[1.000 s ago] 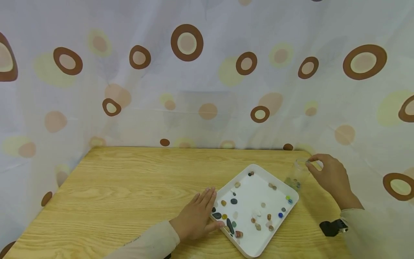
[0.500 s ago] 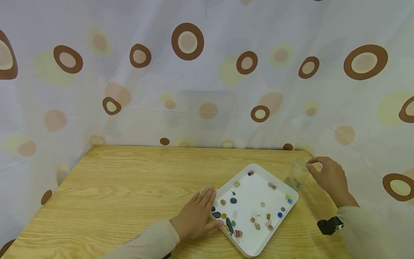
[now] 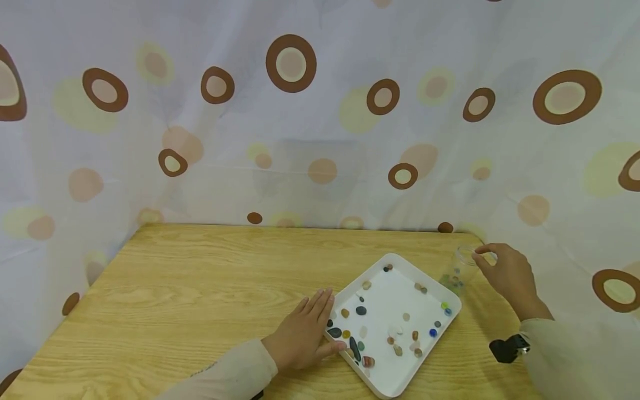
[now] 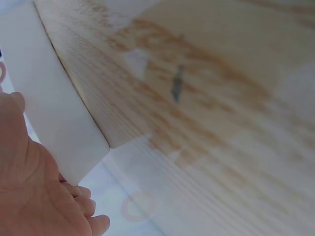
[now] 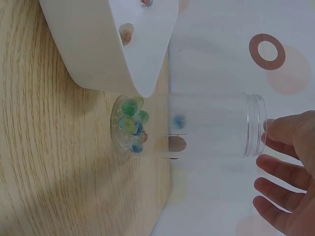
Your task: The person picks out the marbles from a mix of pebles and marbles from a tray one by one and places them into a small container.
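Observation:
A white tray [image 3: 400, 383] with pebbles and a few glass marbles lies at an angle on the table. My left hand [image 3: 301, 336] rests against its left side, fingers straight and thumb over the rim. Beyond the tray's right corner stands a clear jar [image 5: 211, 110], uncapped, with several green, yellow and blue marbles [image 5: 129, 107] on its bottom. A blurred blue marble [image 5: 179, 121] hangs midway down inside it. Just at the jar's mouth is my right hand [image 3: 509, 273], thumb and index close together at the rim, other fingers loosely bent. Nothing shows between those fingertips.
The wooden table [image 3: 210, 289] reaches back to a patterned curtain [image 3: 320, 111]. In the tray are dark pebbles [image 3: 361, 310] toward the left, brown and pale ones near the middle, and a dark blue marble [image 3: 433, 333] by the right wall.
A blue marble has left my right fingertips and now shows inside the jar. The right hand has shifted very slightly; the left hand and the tray stay put.

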`<state>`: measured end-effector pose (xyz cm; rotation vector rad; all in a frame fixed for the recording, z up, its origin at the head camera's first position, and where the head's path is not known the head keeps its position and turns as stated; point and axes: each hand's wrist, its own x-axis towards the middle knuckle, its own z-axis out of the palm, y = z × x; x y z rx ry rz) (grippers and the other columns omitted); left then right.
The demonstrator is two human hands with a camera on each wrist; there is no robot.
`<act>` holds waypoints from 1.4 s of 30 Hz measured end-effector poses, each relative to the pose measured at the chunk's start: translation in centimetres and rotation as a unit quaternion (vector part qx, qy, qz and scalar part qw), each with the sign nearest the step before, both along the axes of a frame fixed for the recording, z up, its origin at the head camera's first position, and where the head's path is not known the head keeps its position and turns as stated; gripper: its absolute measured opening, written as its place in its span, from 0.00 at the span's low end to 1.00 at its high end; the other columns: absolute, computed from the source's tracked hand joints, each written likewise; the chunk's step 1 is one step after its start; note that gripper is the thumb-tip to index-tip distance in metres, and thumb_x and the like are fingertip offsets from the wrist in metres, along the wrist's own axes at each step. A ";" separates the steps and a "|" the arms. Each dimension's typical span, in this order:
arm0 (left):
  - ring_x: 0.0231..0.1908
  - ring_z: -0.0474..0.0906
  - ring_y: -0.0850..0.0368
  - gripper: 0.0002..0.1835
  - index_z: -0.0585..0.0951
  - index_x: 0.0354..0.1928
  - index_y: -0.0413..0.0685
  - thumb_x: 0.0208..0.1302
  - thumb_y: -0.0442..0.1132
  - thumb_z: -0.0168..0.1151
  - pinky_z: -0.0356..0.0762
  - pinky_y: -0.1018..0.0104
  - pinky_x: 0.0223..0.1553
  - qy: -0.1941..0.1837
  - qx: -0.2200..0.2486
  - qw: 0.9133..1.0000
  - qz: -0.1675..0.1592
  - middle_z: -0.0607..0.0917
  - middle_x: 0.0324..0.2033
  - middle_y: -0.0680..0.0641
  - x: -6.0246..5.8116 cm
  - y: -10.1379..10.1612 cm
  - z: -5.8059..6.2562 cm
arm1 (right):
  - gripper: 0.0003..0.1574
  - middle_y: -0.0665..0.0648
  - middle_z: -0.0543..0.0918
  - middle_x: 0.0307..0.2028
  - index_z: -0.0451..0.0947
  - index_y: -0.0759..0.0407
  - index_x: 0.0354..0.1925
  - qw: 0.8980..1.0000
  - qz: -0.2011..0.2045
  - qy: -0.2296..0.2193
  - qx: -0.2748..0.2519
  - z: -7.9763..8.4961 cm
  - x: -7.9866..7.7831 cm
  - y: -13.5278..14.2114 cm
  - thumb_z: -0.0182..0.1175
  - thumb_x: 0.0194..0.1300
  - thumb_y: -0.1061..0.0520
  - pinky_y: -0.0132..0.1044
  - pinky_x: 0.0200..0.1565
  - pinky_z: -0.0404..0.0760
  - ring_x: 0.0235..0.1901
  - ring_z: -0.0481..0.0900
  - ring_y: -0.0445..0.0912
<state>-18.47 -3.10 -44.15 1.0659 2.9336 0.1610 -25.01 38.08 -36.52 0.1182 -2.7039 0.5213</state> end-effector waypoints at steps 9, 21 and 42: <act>0.74 0.46 0.48 0.49 0.50 0.74 0.37 0.67 0.71 0.29 0.53 0.51 0.70 0.010 0.000 1.000 -0.005 0.49 0.74 0.40 0.1 0.0 0.1 | 0.23 0.81 0.71 0.54 0.78 0.70 0.48 1.000 -0.003 -0.005 -0.003 -0.3 0.0 0.1 0.54 0.72 0.50 0.38 0.13 0.60 0.10 0.58 0.46; 0.74 0.45 0.48 0.49 0.50 0.74 0.37 0.67 0.72 0.28 0.53 0.52 0.70 0.012 -0.001 1.000 -0.008 0.49 0.74 0.40 0.2 0.0 0.1 | 0.21 0.80 0.72 0.53 0.79 0.70 0.47 1.000 0.003 0.002 -0.005 -0.5 0.2 0.2 0.54 0.71 0.52 0.35 0.10 0.58 0.07 0.55 0.43; 0.74 0.45 0.48 0.49 0.50 0.74 0.37 0.67 0.71 0.30 0.52 0.52 0.70 0.009 -0.001 1.000 -0.005 0.49 0.74 0.40 0.1 0.0 0.2 | 0.11 0.71 0.75 0.55 0.82 0.53 0.34 0.970 0.216 -0.040 0.108 -0.4 2.6 -5.7 0.73 0.52 0.57 0.66 0.54 0.68 0.59 0.64 0.71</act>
